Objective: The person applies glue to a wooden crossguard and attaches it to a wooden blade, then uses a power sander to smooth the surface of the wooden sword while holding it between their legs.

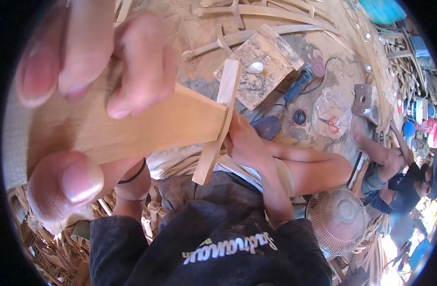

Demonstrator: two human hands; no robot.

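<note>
Plainly pale wooden cross-piece (180, 119) (smooth, unfinished), both hands gripping.

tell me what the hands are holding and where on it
A pale wooden T-shaped piece: left hand grips the near end of its flat board, right hand at the crosspiece joint.

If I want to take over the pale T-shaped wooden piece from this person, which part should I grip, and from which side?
Probably the short crossbar of the pale T-shaped wooden piece, coming from its upper end. The left hand covers the long flat board's near end, and the right hand holds behind the joint, so the crossbar's ends are the only free part.
</note>
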